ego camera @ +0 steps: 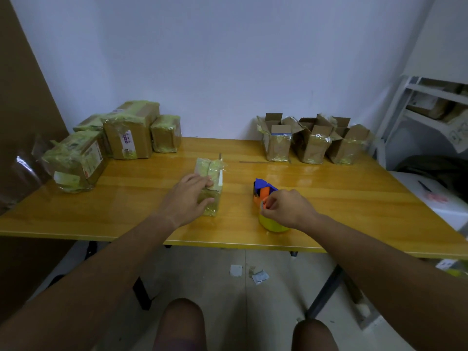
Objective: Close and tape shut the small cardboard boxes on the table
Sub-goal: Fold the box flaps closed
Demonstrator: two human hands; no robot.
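Yellow tabletop (329, 188), item by item: left hand (188, 198) flat on the small box (211, 184), pinning its flaps; right hand (286, 207) pinching at the tape dispenser (266, 198) beside it. Risk — pressure eases, flaps spring up; tape end slips back onto the roll.

The table (329, 198) carries 5 taped-up boxes stacked at its far left: 1 large one at the front (74, 164), 1 tall one behind it (128, 138), 1 on top at the back (141, 110), 1 partly hidden one (88, 124) and 1 small one on the right of the group (166, 134). 3 open boxes stand at the far right (277, 143) (312, 145) (348, 146). 1 small box (211, 183) sits mid-table. 1 tape dispenser (266, 196) with 1 yellow roll is there. 2 hands show: left hand (188, 198), right hand (286, 207). About 3 paper scraps (259, 276) lie on the floor.
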